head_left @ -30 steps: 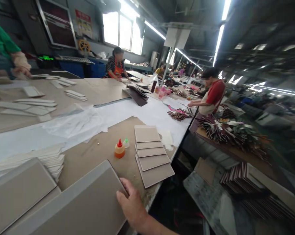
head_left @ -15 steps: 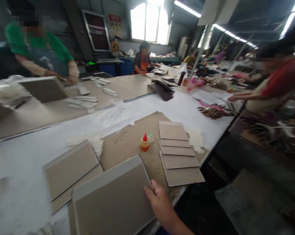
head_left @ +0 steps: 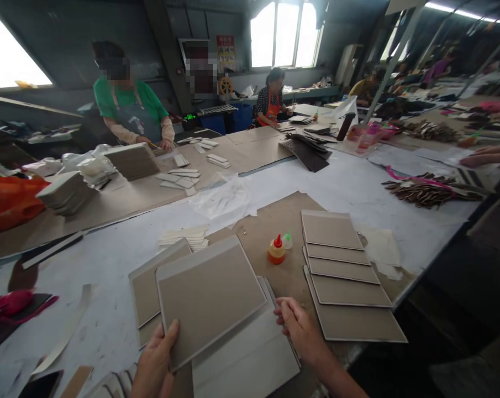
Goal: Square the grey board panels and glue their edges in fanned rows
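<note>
On the worktable (head_left: pixel 117 265), a squeeze bottle with a red cap (head_left: pixel 277 252) stands upright on a brown sheet (head_left: pixel 253 235), inward from the slanting right-hand edge, with orange liquid in its lower part. A small clear bottle with a green tip (head_left: pixel 287 241) stands just behind it; its contents are too small to tell. Farther along, toward that same edge, sits a pink container (head_left: pixel 368 141) whose contents I cannot make out. Across the table, toward the far left, lies an orange bag (head_left: pixel 13 202), its inside hidden.

The left hand (head_left: pixel 154 359) pinches a beige panel (head_left: pixel 212 301) at its lower left edge, thumb flat on the face and fingers behind. The panel is tilted, partly covering a pale-topped stack (head_left: pixel 245 354) near the right-hand edge of the table. The right hand (head_left: pixel 297 326) has its fingers partly curled at the right side of that stack; whether they press on anything, I cannot tell.

To the left of the held panel, two more panels (head_left: pixel 161 279) overlap on the table, with white strips (head_left: pixel 185 237) piled behind them. Between the red-capped bottle and the right-hand edge, a fan of panels (head_left: pixel 345 290) lies overlapped, its nearest corner reaching the edge.
</note>
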`<state>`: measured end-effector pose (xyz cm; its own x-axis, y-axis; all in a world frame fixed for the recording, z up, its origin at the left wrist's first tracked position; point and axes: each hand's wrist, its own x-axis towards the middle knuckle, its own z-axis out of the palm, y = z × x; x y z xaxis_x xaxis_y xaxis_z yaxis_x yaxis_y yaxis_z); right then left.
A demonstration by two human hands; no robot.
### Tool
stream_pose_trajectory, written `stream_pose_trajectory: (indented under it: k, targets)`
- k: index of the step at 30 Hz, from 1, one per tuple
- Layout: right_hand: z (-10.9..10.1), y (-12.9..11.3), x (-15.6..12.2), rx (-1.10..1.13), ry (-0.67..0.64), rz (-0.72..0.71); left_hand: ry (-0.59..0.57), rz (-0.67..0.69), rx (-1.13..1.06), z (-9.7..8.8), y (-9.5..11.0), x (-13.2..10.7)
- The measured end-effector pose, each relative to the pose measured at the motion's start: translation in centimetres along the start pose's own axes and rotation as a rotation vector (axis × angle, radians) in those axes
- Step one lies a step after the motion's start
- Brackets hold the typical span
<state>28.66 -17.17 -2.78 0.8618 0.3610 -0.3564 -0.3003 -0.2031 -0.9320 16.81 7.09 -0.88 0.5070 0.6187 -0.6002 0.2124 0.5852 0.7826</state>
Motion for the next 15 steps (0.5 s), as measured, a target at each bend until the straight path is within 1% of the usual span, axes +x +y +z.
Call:
stream_pose_trajectory:
  k: [2, 4, 6, 9, 11, 12, 15]
  targets:
    - [-0.8, 1.1, -0.2, 0.003, 0.010, 0.040, 0.016, 0.092, 0.008, 1.6, 2.4, 3.0]
    - [-1.9, 2.5, -0.7, 0.017, 0.027, 0.075, 0.011, 0.142, 0.007, 3.6, 3.7, 6.1]
    - [-3.1, 4.0, -1.4, 0.033, 0.086, 0.108, 0.004, 0.151, 0.014, 5.9, 3.9, 9.2]
    - [-4.7, 5.9, -2.5, 0.044, 0.155, 0.140, -0.001, 0.126, 0.052, 8.9, 3.1, 12.8]
    - [-5.4, 6.8, -3.1, 0.048, 0.162, 0.158, -0.003, 0.097, 0.087, 10.3, 2.5, 14.1]
    - [-5.7, 7.0, -3.3, 0.049, 0.170, 0.167, -0.003, 0.081, 0.108, 10.7, 2.3, 14.4]
    - [-5.9, 6.9, -4.2, 0.038, 0.244, 0.174, -0.002, 0.058, 0.192, 11.6, 2.0, 13.9]
